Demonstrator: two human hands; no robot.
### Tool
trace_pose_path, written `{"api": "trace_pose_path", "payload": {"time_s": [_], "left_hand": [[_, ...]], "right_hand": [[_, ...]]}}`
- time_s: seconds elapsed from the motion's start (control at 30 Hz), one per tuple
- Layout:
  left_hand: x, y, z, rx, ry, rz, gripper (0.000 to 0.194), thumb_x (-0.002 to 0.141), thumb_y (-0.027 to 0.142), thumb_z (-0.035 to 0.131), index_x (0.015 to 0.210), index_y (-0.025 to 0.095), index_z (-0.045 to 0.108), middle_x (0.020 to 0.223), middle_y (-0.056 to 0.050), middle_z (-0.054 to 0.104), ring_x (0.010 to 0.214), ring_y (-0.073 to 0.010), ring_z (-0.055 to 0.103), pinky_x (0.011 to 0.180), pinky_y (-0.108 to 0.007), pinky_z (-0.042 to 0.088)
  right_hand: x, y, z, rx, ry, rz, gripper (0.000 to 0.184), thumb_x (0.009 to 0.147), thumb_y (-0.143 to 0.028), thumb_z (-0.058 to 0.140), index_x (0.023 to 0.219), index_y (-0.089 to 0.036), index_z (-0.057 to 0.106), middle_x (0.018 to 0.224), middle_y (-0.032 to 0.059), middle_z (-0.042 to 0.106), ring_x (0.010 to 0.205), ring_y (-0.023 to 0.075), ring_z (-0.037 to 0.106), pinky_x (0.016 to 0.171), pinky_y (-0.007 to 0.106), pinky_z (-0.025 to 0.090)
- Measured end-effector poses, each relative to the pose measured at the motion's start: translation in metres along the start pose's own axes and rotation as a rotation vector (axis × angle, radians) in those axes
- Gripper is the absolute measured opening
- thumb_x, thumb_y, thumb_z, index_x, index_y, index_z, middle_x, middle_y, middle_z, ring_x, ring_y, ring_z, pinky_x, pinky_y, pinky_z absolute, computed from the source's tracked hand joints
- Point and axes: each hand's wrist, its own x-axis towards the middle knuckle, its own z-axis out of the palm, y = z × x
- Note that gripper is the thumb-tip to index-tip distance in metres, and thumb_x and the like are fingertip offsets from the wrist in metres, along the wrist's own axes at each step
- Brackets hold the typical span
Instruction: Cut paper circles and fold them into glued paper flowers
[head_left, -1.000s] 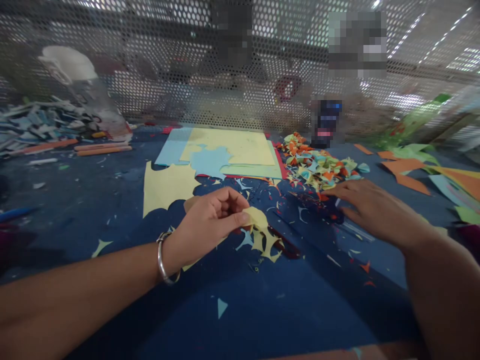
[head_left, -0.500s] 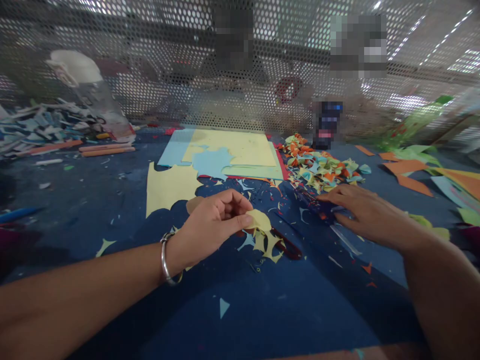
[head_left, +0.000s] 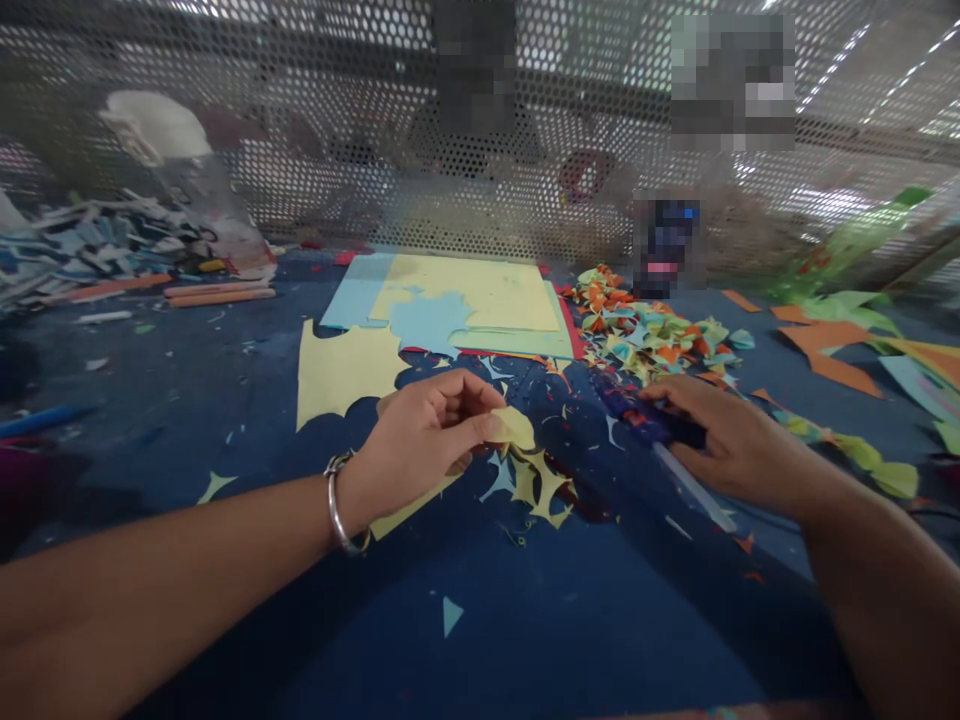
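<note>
A small stack of rounded yellow paper pieces (head_left: 516, 428) is pinched between the thumb and fingers of my left hand (head_left: 420, 440), just above the table. To the right, my right hand (head_left: 742, 450) has its fingers closed round a dark purple-blue glue gun (head_left: 645, 418) lying low over the table. A translucent glue stick (head_left: 697, 490) pokes out of the gun's back end, towards me. Below the left fingertips lie yellow paper offcuts (head_left: 551, 488), partly over a blurred dark red object (head_left: 596, 502), maybe a scissors handle.
Yellow and light blue sheets (head_left: 480, 290) lie at the back by a perforated metal screen (head_left: 337, 190). A heap of small folded paper pieces (head_left: 667, 335) sits behind the right hand. A yellow sheet with scalloped cuts (head_left: 341, 370) and a plastic bottle (head_left: 232, 220) are left.
My right hand has closed round the glue gun, where its fingers were only reaching over it before. My left hand keeps its pinch on the yellow paper, almost unmoved.
</note>
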Motion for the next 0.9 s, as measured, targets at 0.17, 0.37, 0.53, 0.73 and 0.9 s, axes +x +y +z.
{"api": "trace_pose_path", "payload": {"time_s": [0.17, 0.37, 0.53, 0.73, 0.9], "left_hand": [[0.001, 0.001, 0.001, 0.074, 0.054, 0.019, 0.021, 0.084, 0.032, 0.071, 0.095, 0.017, 0.063, 0.075, -0.001, 0.067, 0.056, -0.0099, 0.058, 0.049, -0.022, 0.049], [0.003, -0.005, 0.000, 0.182, 0.123, 0.140, 0.022, 0.084, 0.029, 0.070, 0.100, 0.017, 0.063, 0.092, -0.006, 0.072, 0.078, -0.0152, 0.070, 0.069, -0.026, 0.058], [0.000, -0.001, 0.003, 0.281, 0.134, 0.146, 0.016, 0.085, 0.030, 0.068, 0.094, 0.017, 0.064, 0.081, -0.005, 0.072, 0.070, -0.0145, 0.069, 0.061, -0.024, 0.056], [-0.002, 0.001, 0.004, 0.273, 0.114, 0.149, 0.015, 0.085, 0.031, 0.069, 0.090, 0.017, 0.064, 0.075, -0.003, 0.071, 0.062, -0.0119, 0.066, 0.056, -0.022, 0.054], [-0.003, -0.003, 0.004, 0.308, 0.080, 0.181, 0.015, 0.087, 0.032, 0.068, 0.090, 0.017, 0.066, 0.078, -0.003, 0.071, 0.061, -0.0103, 0.063, 0.056, -0.021, 0.051]], "right_hand": [[-0.007, -0.012, 0.000, 0.068, 0.170, 0.051, 0.021, 0.092, -0.037, 0.060, 0.105, -0.021, 0.064, 0.093, 0.0070, 0.073, 0.081, 0.0220, 0.070, 0.073, 0.031, 0.054], [-0.018, -0.033, -0.001, 0.331, 0.217, -0.034, 0.013, 0.094, -0.035, 0.061, 0.100, -0.023, 0.063, 0.088, 0.0032, 0.070, 0.069, 0.0170, 0.065, 0.065, 0.029, 0.054], [-0.020, -0.042, -0.002, 0.337, 0.142, -0.177, 0.007, 0.095, -0.026, 0.059, 0.102, -0.028, 0.058, 0.096, 0.0033, 0.067, 0.081, 0.0191, 0.066, 0.064, 0.029, 0.053], [-0.016, -0.049, 0.000, 0.275, 0.101, -0.228, 0.005, 0.098, -0.030, 0.056, 0.101, -0.027, 0.055, 0.092, 0.0019, 0.065, 0.076, 0.0172, 0.065, 0.066, 0.029, 0.052], [-0.013, -0.056, -0.001, 0.247, 0.089, -0.263, 0.004, 0.099, -0.030, 0.055, 0.100, -0.026, 0.055, 0.090, 0.0008, 0.064, 0.071, 0.0146, 0.063, 0.065, 0.027, 0.051]]}}
